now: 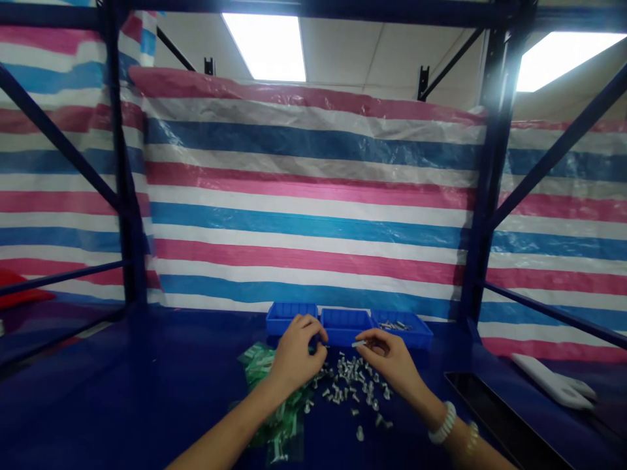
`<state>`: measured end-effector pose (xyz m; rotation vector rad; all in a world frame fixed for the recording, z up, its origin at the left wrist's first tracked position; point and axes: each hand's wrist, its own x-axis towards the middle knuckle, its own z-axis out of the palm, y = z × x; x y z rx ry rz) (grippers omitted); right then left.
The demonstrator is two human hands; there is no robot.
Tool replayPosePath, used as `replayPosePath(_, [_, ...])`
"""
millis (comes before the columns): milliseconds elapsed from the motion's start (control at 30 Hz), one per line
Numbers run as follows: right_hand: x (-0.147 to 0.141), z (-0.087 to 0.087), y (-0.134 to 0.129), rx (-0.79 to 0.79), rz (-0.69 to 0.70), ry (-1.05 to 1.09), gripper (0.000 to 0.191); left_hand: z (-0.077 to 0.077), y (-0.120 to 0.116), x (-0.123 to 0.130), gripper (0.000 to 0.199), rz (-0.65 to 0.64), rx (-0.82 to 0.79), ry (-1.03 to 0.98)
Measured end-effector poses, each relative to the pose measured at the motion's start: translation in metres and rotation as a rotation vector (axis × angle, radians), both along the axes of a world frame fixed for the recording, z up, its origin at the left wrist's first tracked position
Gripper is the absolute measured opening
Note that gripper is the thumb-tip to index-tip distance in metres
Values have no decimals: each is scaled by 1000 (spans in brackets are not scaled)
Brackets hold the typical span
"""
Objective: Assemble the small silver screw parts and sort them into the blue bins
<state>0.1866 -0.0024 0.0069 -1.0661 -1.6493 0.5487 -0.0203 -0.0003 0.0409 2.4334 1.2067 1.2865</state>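
My left hand (300,349) is closed in a pinch above the left side of a loose pile of screws (350,372); what its fingertips hold, if anything, is too small to make out. Across the pile, my right hand (386,359) pinches a small pale, narrow piece (359,343) between thumb and forefinger. The silvery screws lie scattered on the blue tabletop below and between both hands. Beside and partly under my left forearm is a heap of clear and green plastic bags (281,418), with small metal parts showing in some of them.
Behind my hands stand three blue bins: a left bin (279,320), a middle bin (345,336) and a right bin (416,331) with metal pieces inside. A dark flat device (499,418) and a white object (551,380) lie right. Blue rack posts (482,196) frame the table.
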Motion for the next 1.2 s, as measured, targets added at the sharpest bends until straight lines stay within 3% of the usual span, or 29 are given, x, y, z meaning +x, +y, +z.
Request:
replayPosePath(133, [-5, 0, -13, 78, 44, 110, 16, -9, -12, 20, 21, -167, -426, -387])
replayPosePath(300, [-12, 5, -34, 465, 29, -176, 6, -20, -26, 38, 23, -368, -817, -587])
replayPosePath(433, [-13, 8, -40, 575, 34, -260, 4, -24, -34, 43, 37, -460, -1067, -762])
replayPosePath(500, [-11, 10, -39, 560, 12, -227, 4, -23, -36, 43, 40, -401, -1032, -882])
replayPosePath(600, [-8, 12, -35, 458, -16, -131, 5, -19, -37, 39, 44, -349, -801, -890])
replayPosePath(733, [-12, 6, -31, 204, 56, 38, 9, -14, -38, 36, 49, -393, -367, -562])
replayPosePath(833, [-13, 2, -25, 176, 95, 67, 6, -14, -33, 32, 54, -387, -200, -392])
replayPosePath(933, [3, 5, -8, 248, -70, -32, 7, -15, -22, 27, 55, -338, -138, -379])
replayPosePath(1033, [39, 14, 20, 268, -402, -264, 15, -15, -10, 19, 53, -261, -66, -329])
replayPosePath(1200, [89, 14, 48, 258, -560, -395, 40, -17, 6, 8, 44, -105, 35, -217])
